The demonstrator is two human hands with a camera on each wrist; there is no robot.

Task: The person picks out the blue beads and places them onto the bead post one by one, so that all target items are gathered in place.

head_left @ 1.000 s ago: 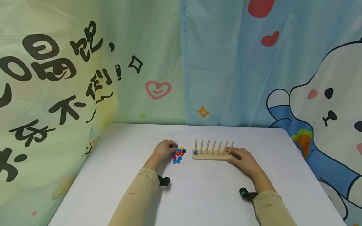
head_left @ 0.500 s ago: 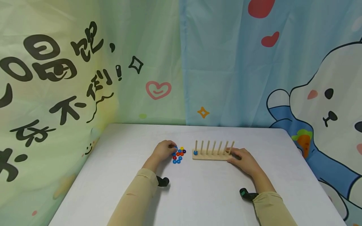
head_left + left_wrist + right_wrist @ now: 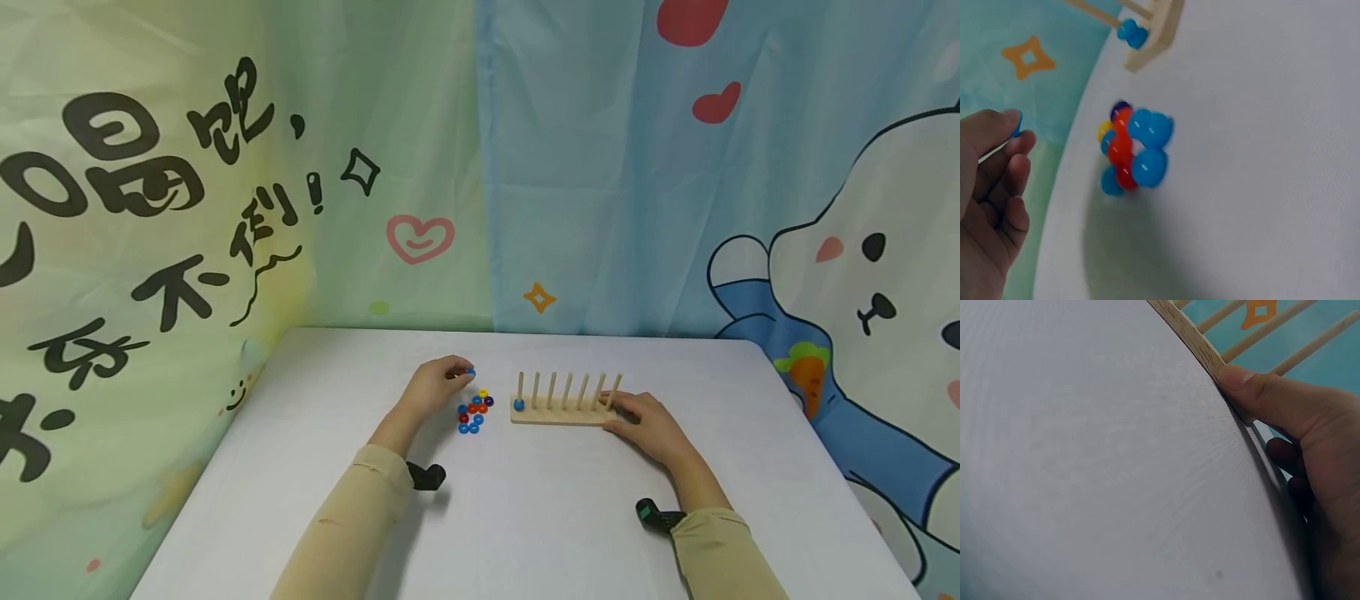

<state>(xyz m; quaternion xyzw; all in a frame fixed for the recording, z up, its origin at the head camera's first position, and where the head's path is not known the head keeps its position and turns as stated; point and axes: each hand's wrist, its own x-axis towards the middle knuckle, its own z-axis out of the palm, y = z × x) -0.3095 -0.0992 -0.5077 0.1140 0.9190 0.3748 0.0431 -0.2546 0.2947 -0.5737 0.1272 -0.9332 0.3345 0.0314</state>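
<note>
My left hand (image 3: 433, 387) pinches a blue bead (image 3: 470, 372) between thumb and fingertips, raised above the table behind the bead cluster. In the left wrist view only a sliver of that bead (image 3: 1017, 125) shows past the thumb. Below it lie loose beads (image 3: 472, 408) in blue, red, orange, yellow and dark purple. To their right stands a wooden peg board (image 3: 562, 415) with a row of upright pegs; blue beads (image 3: 519, 405) sit low on its leftmost peg. My right hand (image 3: 651, 425) grips the board's right end, thumb on the front edge in the right wrist view.
A white cloth (image 3: 540, 517) covers the table. Behind it hangs a printed curtain (image 3: 570, 167), with another printed sheet on the left. Both wrists carry small black camera mounts, the left one (image 3: 427, 477) close over the cloth.
My left hand has lifted away from the bead cluster, up and slightly back, with a blue bead in its fingertips. My right hand and the peg board have stayed put.
</note>
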